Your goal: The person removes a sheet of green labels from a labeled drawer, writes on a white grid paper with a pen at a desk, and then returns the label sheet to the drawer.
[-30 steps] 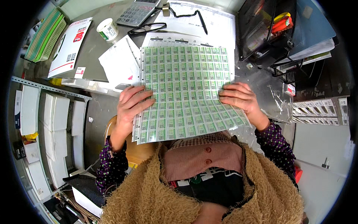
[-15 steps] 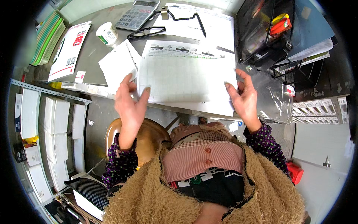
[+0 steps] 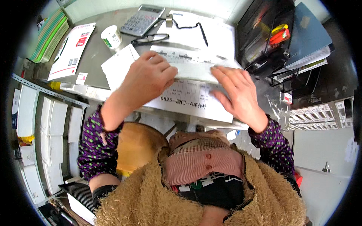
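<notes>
The step in hand looks like pressing flat or creasing a white strip [image 3: 194, 71], which seems to be paper bent narrow; whether it is one layer or several I cannot tell. It lies between the hands, on or just above printed paper [image 3: 184, 94] at the near side of the table [image 3: 94, 56]. Print shows both beyond the strip and nearer than it, from one sheet or two, I cannot say.

The left hand [image 3: 149, 77] is curled, fingertips at the strip's left end; whether its grip pinches there cannot be told. The right hand [image 3: 239, 90] has its fingers reaching forward over the right end and its thumb spread well apart from them, so that grip seems to pinch nothing. The next move calls for even pressure along the bend, or the right thumb brought in if the strip must be lifted.

Counted: two hands, one strip, one calculator [image 3: 141, 19], one pair of glasses [image 3: 151, 38], one cup [image 3: 111, 37], one pen [image 3: 204, 34], one mailer [image 3: 71, 52], one small card [image 3: 81, 78], one blue folder [image 3: 311, 30] and one stool [image 3: 137, 147]. The white boxes [image 3: 60, 116] are several, too crowded to count surely
</notes>
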Action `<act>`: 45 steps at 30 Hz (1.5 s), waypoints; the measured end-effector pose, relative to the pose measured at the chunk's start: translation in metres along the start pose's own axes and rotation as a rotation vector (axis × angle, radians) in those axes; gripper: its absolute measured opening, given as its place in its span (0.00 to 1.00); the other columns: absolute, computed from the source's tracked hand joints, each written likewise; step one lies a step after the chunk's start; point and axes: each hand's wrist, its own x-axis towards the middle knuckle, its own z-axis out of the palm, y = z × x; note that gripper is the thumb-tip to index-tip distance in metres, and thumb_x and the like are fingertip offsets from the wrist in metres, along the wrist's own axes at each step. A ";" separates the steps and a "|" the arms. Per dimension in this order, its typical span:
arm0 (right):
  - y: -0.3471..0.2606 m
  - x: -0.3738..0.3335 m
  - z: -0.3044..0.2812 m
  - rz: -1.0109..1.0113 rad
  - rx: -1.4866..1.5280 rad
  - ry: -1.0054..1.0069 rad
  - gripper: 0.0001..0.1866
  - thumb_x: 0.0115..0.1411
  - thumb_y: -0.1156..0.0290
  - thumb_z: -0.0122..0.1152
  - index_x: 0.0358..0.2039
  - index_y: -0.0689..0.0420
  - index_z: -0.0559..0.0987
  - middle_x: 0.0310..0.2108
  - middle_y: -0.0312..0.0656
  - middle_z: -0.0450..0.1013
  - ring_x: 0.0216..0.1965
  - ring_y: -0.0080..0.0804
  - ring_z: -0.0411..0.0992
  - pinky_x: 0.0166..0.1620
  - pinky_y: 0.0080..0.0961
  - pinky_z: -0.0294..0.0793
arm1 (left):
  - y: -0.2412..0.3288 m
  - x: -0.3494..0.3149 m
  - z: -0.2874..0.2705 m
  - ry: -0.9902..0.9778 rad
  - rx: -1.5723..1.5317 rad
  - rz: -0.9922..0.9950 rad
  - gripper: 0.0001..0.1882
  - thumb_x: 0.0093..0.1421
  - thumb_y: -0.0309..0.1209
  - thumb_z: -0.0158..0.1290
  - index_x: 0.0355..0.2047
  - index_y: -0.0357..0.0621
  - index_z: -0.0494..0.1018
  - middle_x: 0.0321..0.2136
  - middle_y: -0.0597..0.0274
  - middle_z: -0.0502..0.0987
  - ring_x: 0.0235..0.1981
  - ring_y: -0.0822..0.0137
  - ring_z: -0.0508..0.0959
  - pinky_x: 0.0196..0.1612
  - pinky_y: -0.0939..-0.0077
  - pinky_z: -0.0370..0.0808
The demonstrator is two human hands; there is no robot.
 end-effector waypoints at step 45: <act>0.036 0.055 -0.037 0.640 0.885 0.801 0.16 0.68 0.62 0.53 0.38 0.64 0.80 0.31 0.32 0.75 0.33 0.13 0.67 0.38 0.14 0.66 | 0.125 -0.010 0.050 0.312 -1.446 -0.430 0.13 0.61 0.31 0.55 0.42 0.36 0.75 0.20 0.52 0.75 0.19 0.65 0.74 0.25 0.71 0.70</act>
